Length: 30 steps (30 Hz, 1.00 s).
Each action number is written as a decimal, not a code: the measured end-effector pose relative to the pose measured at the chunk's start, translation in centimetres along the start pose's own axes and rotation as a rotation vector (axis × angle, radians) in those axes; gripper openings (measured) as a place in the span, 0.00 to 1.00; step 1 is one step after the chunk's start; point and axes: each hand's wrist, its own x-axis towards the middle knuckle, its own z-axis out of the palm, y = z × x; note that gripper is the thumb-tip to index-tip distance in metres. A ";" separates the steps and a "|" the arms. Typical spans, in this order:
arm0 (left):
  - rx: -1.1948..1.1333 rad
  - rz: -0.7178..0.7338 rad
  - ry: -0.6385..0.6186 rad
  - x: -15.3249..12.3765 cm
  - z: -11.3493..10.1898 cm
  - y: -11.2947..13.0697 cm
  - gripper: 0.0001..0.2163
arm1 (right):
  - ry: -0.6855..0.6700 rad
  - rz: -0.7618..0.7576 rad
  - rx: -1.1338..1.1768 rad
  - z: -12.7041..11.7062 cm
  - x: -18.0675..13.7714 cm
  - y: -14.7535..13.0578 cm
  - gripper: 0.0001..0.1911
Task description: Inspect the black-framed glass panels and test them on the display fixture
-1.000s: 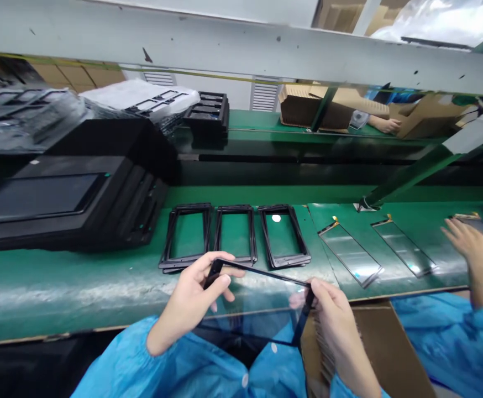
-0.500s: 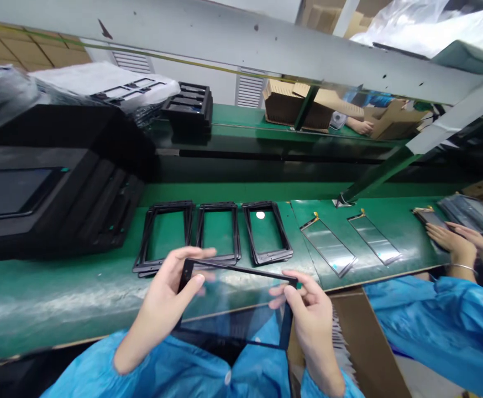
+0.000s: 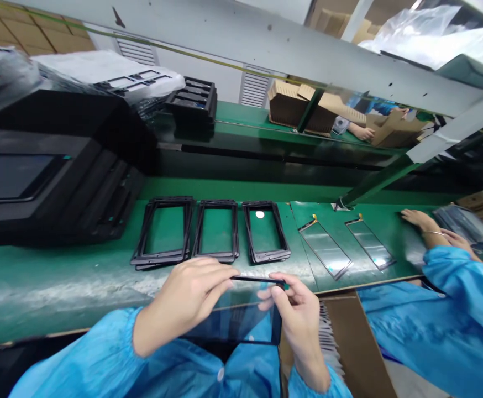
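Note:
A clear glass touch panel with a black border [image 3: 243,323] is held tilted above the bench's front edge. My right hand [image 3: 302,312] grips its right end, thumb on the near face and fingers visible through the glass. Along the top edge, my left hand [image 3: 192,290] is closed with thumb and fingers pinching the rim, covering the panel's upper left part. A small green tab [image 3: 285,286] shows by my right thumb. Just beyond my hands lie stacks of black rectangular frames: a left stack [image 3: 137,258], a middle stack [image 3: 236,243] and a right stack [image 3: 283,246].
Two glass panels with orange connectors, one nearer [image 3: 326,246] and one farther right [image 3: 369,243], lie on the green bench [image 3: 79,301]. Black foam trays [image 3: 113,193] stand at left. A co-worker's hand [image 3: 419,220] rests at right. An open cardboard box [image 3: 349,337] sits below the edge.
My left hand has moved from the panel's left end to its top edge, fingers drawn together. The co-worker's hands have shifted and the dark panel stack under them is no longer visible.

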 end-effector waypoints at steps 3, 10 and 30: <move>-0.136 -0.089 -0.114 0.3 0.3 1.1 0.16 | -0.182 -0.025 0.026 0.5 0.5 -0.6 0.19; -0.877 -0.595 -0.019 -0.6 1.2 1.5 0.23 | -0.110 0.132 0.205 -0.1 1.4 -0.5 0.26; -0.351 -0.330 -0.083 -0.9 1.0 1.4 0.30 | -0.157 -0.157 -0.043 2.1 1.2 -0.7 0.08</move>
